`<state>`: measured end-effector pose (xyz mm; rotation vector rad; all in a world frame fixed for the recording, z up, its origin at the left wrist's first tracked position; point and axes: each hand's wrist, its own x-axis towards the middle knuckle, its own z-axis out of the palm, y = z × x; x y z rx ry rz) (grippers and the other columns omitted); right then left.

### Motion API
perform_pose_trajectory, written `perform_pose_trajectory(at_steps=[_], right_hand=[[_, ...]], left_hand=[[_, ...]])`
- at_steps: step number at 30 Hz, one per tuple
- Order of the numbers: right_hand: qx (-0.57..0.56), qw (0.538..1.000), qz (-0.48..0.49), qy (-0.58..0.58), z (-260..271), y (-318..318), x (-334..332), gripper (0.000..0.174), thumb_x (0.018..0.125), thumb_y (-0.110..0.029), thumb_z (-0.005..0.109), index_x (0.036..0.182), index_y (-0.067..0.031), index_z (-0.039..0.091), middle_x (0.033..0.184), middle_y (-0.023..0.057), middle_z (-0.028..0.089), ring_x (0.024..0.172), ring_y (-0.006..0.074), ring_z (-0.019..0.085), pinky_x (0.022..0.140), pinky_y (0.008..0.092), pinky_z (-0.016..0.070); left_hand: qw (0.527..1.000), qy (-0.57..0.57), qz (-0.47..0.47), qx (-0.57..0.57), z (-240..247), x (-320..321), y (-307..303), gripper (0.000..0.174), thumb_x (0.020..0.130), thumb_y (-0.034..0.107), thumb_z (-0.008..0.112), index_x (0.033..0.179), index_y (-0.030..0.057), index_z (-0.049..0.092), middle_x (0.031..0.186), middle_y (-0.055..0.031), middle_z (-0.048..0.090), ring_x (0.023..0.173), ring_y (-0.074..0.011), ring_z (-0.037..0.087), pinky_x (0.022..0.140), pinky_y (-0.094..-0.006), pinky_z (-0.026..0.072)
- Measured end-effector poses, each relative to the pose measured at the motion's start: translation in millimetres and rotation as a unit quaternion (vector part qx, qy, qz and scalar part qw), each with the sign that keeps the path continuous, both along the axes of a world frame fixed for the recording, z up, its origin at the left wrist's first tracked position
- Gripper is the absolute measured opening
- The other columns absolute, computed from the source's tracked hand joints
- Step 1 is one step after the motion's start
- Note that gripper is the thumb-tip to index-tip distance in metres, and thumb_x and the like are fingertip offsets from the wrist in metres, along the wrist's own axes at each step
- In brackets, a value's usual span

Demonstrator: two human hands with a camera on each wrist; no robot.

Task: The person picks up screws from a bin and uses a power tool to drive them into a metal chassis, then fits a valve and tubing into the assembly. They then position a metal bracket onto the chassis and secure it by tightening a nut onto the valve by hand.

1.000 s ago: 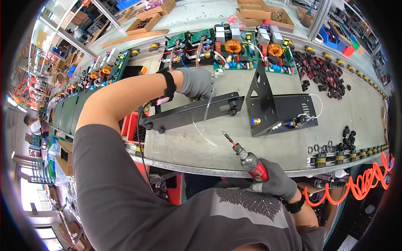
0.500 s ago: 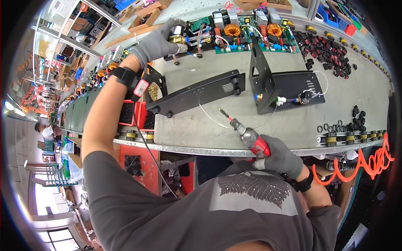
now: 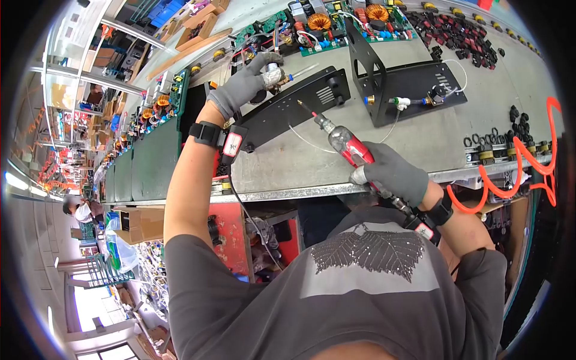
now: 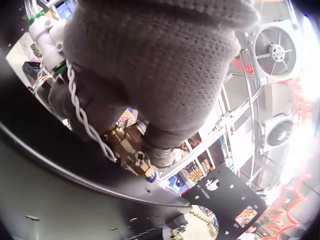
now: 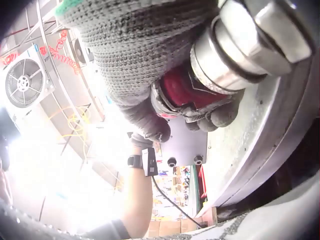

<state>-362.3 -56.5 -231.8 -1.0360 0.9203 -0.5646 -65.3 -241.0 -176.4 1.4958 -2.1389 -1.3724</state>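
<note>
In the head view my gloved left hand (image 3: 243,87) grips a small brass valve (image 3: 275,78) with a blue-tipped fitting, over the far edge of a long black metal panel (image 3: 288,105). The left wrist view shows the valve's brass body (image 4: 127,147) beneath the gloved fingers, beside a twisted white wire (image 4: 80,110) and a white fitting (image 4: 47,40). My gloved right hand (image 3: 396,174) holds a red and grey power screwdriver (image 3: 351,144), its bit angled toward the panel. In the right wrist view, fingers curl round the screwdriver's red body (image 5: 185,87).
Right of the panel stands a black bracket (image 3: 414,96) with fittings and thin tubing. Circuit boards (image 3: 354,30) line the back, near a pile of small black and red parts (image 3: 462,39). Black rings (image 3: 483,138) lie at the right; an orange coiled hose (image 3: 519,168) hangs at the edge.
My left hand went from above the panel to the boards at the back left, then returned to the panel's far edge with the brass valve. My right hand keeps hold of the screwdriver.
</note>
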Motion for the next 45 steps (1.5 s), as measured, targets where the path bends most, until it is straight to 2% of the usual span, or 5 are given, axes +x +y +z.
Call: perform_pose_trajectory(at_steps=[18,28,30,42,45], right_hand=[[-0.018,0.999,-0.033,0.004,-3,-9,17,0.036,0.074,-0.027,0.071,0.093,0.0007,0.058,0.075,0.0035,0.057,0.065,0.0107,0.053,0.059,0.0270,0.0437],[-0.068,0.997,-0.008,-0.033,9,-8,10,0.034,0.075,-0.023,0.070,0.097,-0.0007,0.056,0.073,0.0008,0.052,0.065,0.0092,0.049,0.057,0.0263,0.0410],[-0.052,0.998,0.007,-0.038,20,-10,8,0.036,0.075,-0.023,0.070,0.099,-0.0004,0.056,0.075,0.0000,0.051,0.065,0.0088,0.048,0.058,0.0260,0.0405],[-0.063,0.998,0.012,-0.023,17,-1,6,0.037,0.072,-0.022,0.072,0.097,0.0003,0.056,0.077,0.0004,0.050,0.069,0.0097,0.048,0.062,0.0271,0.0409],[-0.093,0.995,0.012,-0.025,28,-6,8,0.038,0.072,-0.022,0.073,0.099,0.0004,0.056,0.078,0.0004,0.051,0.069,0.0097,0.048,0.063,0.0266,0.0416]], left_hand=[[0.893,0.186,0.075,-0.404,22,34,-62,0.035,0.084,0.007,0.073,0.110,0.0102,0.050,0.101,-0.0048,0.063,0.084,-0.0118,0.058,0.065,-0.0268,0.0508],[0.476,-0.278,0.155,-0.820,112,108,-67,0.049,0.081,0.022,0.078,0.119,0.0017,0.054,0.119,-0.0134,0.057,0.098,-0.0221,0.062,0.083,-0.0309,0.0531],[0.725,0.390,0.175,-0.540,90,124,-95,0.039,0.081,0.021,0.078,0.109,0.0008,0.059,0.113,-0.0104,0.057,0.101,-0.0184,0.059,0.086,-0.0297,0.0499],[0.503,-0.142,0.134,-0.842,185,128,-34,0.021,0.088,0.012,0.070,0.105,0.0021,0.061,0.110,-0.0099,0.065,0.098,-0.0175,0.063,0.086,-0.0302,0.0500],[0.782,0.509,0.044,-0.358,163,116,-25,0.031,0.098,0.010,0.056,0.124,0.0022,0.042,0.129,-0.0228,0.056,0.114,-0.0269,0.060,0.096,-0.0328,0.0524]])
